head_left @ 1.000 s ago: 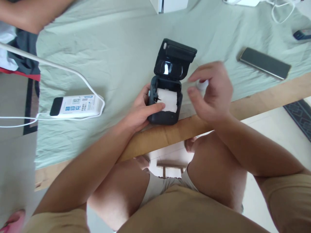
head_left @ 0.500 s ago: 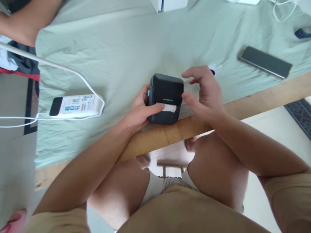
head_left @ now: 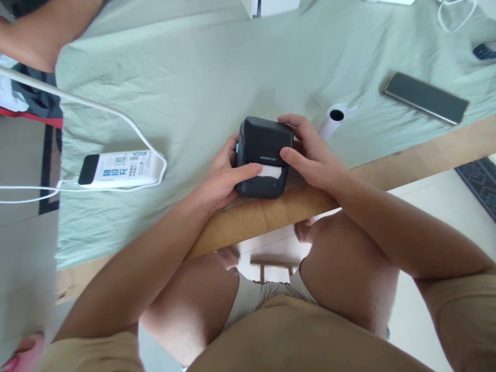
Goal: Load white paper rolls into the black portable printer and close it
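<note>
A small black label printer (head_left: 267,137) stands near the table's front edge, with white paper (head_left: 270,171) showing at its slot. My left hand (head_left: 225,175) grips its left side, the thumb lying across the front beside the paper. On the opposite side my right hand (head_left: 310,152) is closed around the printer's upper right edge, thumb on the front and fingers partly hidden behind. Just beyond my right hand lies a white paper roll (head_left: 331,121) with a dark core end.
A green cloth (head_left: 186,93) covers the table, whose wooden edge (head_left: 267,214) runs below my hands. At left lies a white power bank (head_left: 124,169) with white cables; a dark phone (head_left: 426,98) is at right. Another person's arm (head_left: 50,31) reaches in at upper left.
My right hand has moved left from beside the printer and taken hold of its right side, uncovering the white roll. My left hand keeps its grip.
</note>
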A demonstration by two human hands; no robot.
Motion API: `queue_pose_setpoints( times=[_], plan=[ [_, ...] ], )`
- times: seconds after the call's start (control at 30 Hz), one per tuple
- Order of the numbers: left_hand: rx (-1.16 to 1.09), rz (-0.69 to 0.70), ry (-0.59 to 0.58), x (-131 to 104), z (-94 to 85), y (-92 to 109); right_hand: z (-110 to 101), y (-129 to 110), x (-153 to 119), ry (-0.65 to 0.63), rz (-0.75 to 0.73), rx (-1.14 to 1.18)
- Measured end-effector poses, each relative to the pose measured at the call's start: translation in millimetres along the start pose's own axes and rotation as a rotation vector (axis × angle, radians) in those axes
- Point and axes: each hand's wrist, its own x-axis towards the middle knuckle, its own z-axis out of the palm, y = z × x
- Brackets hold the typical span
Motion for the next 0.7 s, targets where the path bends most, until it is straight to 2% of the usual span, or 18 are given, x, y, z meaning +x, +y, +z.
queue_pose_setpoints(
  times=[0.5, 0.7],
  plan=[
    [-0.046, -0.018, 0.001, -1.3, 3.0, 3.4, -2.2, 1.4, 0.4, -0.019, 0.003, -0.010],
    [-0.022, -0.001, -0.016, -0.8, 0.2, 0.7, -3.1, 3.1, 0.9, -0.018, -0.045, 0.028]
  ],
)
